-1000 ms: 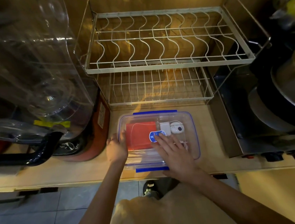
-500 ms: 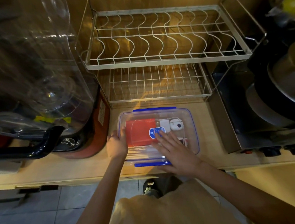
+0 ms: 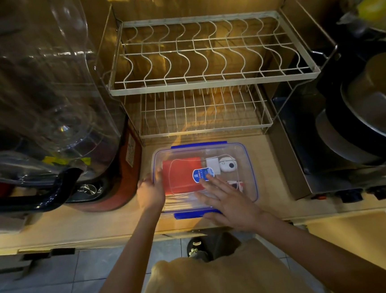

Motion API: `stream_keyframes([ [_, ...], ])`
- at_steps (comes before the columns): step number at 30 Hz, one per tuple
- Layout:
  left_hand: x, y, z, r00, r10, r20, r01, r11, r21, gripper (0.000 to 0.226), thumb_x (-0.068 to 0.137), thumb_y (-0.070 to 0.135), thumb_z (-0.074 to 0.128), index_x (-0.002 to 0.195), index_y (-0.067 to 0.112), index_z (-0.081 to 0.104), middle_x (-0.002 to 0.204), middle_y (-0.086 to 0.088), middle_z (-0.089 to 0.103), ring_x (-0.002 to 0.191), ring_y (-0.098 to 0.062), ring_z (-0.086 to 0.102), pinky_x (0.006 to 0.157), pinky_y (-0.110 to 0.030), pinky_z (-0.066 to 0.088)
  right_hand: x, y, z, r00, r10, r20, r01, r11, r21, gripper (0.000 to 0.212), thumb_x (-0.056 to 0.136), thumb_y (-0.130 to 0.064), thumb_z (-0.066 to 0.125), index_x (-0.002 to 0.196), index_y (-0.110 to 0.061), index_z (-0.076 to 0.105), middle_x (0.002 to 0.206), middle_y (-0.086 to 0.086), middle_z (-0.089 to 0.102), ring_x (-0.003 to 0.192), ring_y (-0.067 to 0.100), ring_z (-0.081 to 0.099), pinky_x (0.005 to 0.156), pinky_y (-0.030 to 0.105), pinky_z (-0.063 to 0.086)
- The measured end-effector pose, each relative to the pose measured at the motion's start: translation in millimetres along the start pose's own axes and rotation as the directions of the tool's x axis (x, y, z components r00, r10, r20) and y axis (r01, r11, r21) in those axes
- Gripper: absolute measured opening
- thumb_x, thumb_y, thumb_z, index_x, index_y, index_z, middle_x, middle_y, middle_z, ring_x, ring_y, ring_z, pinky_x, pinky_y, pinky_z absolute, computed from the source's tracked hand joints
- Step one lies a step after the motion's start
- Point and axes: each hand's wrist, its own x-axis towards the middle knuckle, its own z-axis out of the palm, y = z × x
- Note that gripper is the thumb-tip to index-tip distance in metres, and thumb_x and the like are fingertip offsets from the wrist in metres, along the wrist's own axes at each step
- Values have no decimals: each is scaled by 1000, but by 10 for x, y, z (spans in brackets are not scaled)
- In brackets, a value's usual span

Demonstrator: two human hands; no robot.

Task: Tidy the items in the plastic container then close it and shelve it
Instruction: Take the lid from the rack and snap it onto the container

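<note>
A clear plastic container (image 3: 247, 160) with a blue-edged lid and blue clips lies on the wooden counter in front of the dish rack. Its lid is on. Through the lid I see a red flat item (image 3: 180, 173), a white adapter (image 3: 213, 163), a white round device (image 3: 228, 164) and a thin white cable. My left hand (image 3: 150, 191) grips the container's left edge. My right hand (image 3: 227, 201) lies flat on the lid's near right part, fingers spread, thumb by the front blue clip (image 3: 188, 215).
A two-tier wire dish rack (image 3: 205, 83) stands behind the container. A large clear water jug on a red base (image 3: 112, 195) stands at the left. A metal stove with stacked pans (image 3: 367, 121) fills the right. The counter's front edge runs just below the container.
My right hand has slid back toward the lid's near edge, its fingertips now off the blue label. The left hand keeps its hold. The view has shifted slightly.
</note>
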Motion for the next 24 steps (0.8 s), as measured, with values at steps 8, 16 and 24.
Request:
stream_keyframes([
  [8,-13,21,0,1000,-13,3,13,1000,9,61,94,51,33,123,3,55,122,-27,57,113,-40,54,94,-44,45,-36,57,-32,991,43,-127,-1,949,315,73,85,-64,37,145,-23,33,157,-3,25,145,7,9,118,29,8],
  [16,-18,27,-5,1000,-19,-7,19,1000,-4,61,93,52,34,123,2,55,123,-27,56,111,-40,56,90,-42,46,-92,446,11,628,778,-19,-416,356,837,57,87,-45,56,133,-16,41,124,5,59,107,19,62,84,39,56],
  [24,-50,69,-83,1000,20,15,-19,999,-45,56,92,48,42,130,8,51,125,-23,59,115,-39,55,93,-41,46,-108,568,-191,684,696,219,-320,17,947,23,85,-24,66,103,-13,58,97,6,68,84,19,68,67,27,54],
])
